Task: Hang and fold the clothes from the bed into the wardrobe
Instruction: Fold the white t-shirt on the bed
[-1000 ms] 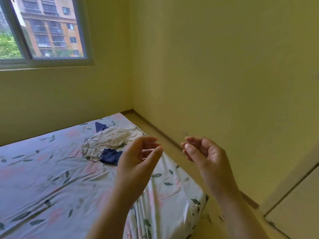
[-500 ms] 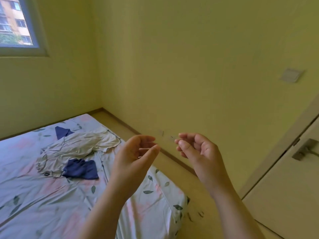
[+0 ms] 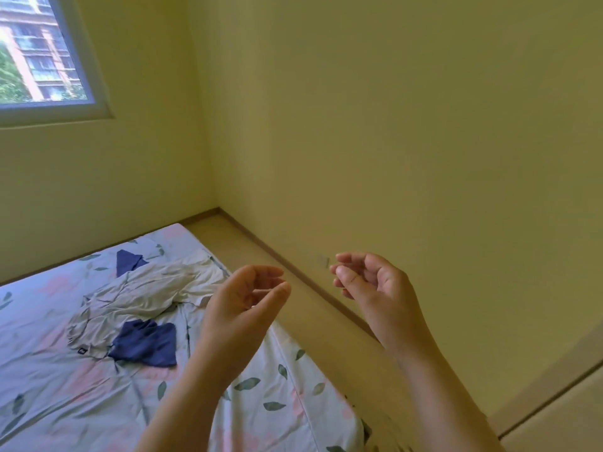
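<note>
Clothes lie in a heap on the bed point(image 3: 65, 402), toward its far right corner. The heap is a crumpled cream garment point(image 3: 137, 298) with a dark blue piece point(image 3: 146, 344) touching its near side and a second blue piece point(image 3: 127, 261) at its far side. The sheet has a leaf print with pink blotches.

Both hands are raised in front of the camera and hold nothing. The left hand point(image 3: 241, 308) is over the bed's right edge, and the right hand point(image 3: 375, 288) is over the floor strip point(image 3: 310, 321) beside the yellow wall point(image 3: 424, 141). Their fingers are loosely curled, and the hands are apart. A window point(image 3: 42, 60) sits high beyond the bed's far edge.
</note>
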A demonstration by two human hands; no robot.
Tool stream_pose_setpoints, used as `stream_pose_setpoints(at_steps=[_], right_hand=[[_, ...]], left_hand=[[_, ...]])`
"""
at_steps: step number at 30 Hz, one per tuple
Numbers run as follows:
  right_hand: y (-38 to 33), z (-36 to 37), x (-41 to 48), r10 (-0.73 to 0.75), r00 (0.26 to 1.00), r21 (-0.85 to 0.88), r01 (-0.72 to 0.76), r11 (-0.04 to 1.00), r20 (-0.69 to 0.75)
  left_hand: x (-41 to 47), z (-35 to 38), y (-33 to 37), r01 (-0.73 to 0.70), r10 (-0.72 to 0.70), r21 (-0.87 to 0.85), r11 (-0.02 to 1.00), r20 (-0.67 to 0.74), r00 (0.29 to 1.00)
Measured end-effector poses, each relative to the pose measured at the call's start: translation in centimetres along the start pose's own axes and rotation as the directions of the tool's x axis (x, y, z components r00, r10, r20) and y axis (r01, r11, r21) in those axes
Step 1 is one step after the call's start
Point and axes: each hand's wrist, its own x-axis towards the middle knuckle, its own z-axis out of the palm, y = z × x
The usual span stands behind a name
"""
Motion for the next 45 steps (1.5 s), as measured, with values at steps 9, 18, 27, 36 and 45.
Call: stream_pose_setpoints(at_steps=[9,18,27,36,45], right_hand=[[2.8,-10.2,10.3,0.011,0.999,-0.028,-0.012,1.0,-0.051],[4.1,-14.8,15.7,-0.003,0.999,-0.053,0.001,0.999,-0.037],[7.2,-24.8,22.9,-0.021,0.999,-0.015,0.021,1.0,-0.029],[9.9,-35.0,32.0,-0.055,0.995,-0.064,0.061,0.996,0.085],[13.3,-33.6,41.0,-0.036,0.968,-0.048,0.05,0.998,0.249]], left_hand=[[8.7,12.6,0.1,0.033,-0.031,-0.041,0.999,0.057,0.998],[14.8,19.6,0.0,0.004,-0.001,-0.037,0.999,0.089,0.996],[19.9,31.2,0.8,-0.046,0.047,-0.012,0.999,0.082,0.996],[25.1,42.3,1.9,-0.033,0.031,-0.033,0.999,-0.048,0.998],[32.0,44.0,-0.2,0.019,-0.016,0.021,1.0,-0.133,0.991]])
